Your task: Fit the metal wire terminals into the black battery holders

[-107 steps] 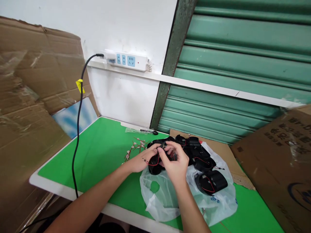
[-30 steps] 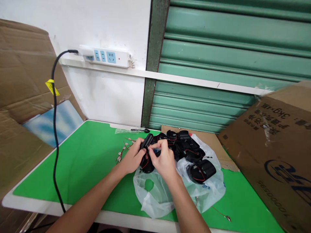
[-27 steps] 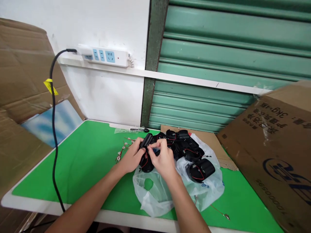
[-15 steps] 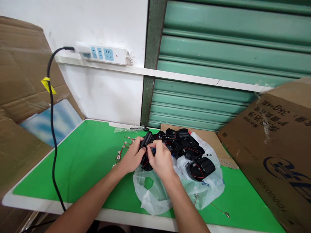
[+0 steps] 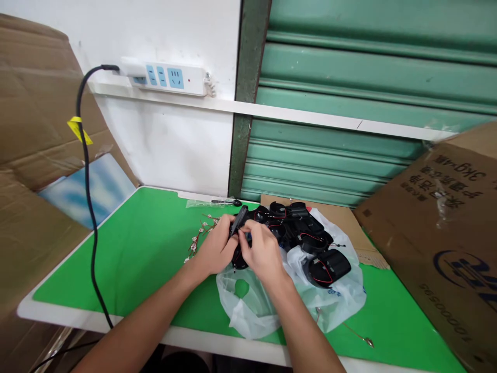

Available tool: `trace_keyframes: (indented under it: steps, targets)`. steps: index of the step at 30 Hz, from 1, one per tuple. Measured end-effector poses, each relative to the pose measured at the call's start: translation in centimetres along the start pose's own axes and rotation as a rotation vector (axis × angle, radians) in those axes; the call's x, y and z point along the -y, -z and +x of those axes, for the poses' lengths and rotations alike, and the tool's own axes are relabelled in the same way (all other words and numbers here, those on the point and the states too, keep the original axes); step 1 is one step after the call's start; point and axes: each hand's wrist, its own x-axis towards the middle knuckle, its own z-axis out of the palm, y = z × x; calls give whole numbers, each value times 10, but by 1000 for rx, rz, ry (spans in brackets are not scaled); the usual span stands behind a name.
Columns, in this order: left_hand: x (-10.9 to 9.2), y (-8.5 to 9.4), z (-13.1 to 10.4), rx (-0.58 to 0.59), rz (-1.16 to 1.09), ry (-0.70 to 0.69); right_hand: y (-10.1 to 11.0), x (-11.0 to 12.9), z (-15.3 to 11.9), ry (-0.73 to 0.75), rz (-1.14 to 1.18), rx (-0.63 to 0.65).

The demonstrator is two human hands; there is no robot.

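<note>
My left hand (image 5: 215,246) is closed around a black plastic part (image 5: 239,218), which stands tilted up between thumb and fingers. Against its near side, my right hand (image 5: 264,251) is closed in a pinch; whatever lies between those fingertips is too small and hidden to name. Beyond and to the right, a pile of similar black plastic housings (image 5: 303,223) with thin red wires rests on a crumpled white plastic bag (image 5: 252,316). One housing (image 5: 330,268) sits apart at the pile's near right. Left of my hands lie several small white pieces on red wires (image 5: 194,243).
The green-topped table (image 5: 128,248) has a white rim. A small clear packet (image 5: 202,203) lies at the back edge. Cardboard boxes (image 5: 438,233) flank the table. A black cable (image 5: 91,207) hangs at left from a power strip (image 5: 174,79). A loose wire piece (image 5: 368,342) lies near the front.
The view has shifted slightly. The black part in my left hand has turned to show a narrower side. Both hands stay together at it.
</note>
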Motion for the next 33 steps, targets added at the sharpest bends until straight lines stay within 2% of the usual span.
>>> trace_keyframes:
  steps: [7,11,13,19,26,31,33]
  targets:
    - [2,9,8,66,-363,183,6,-1,7,-355,371,-133]
    - [11,3,10,149,-604,224,1,-3,7,-500,639,1]
    - [14,2,11,145,-648,252,0,-2,6,-500,656,24]
    - [8,7,8,140,-561,299,2,7,5,-437,526,-28]
    - [4,8,8,152,-671,339,2,15,2,-404,453,-46]
    - [7,8,10,165,-770,326,0,10,2,-473,540,-23]
    - [8,9,10,168,-727,294,-1,6,3,-492,610,-16]
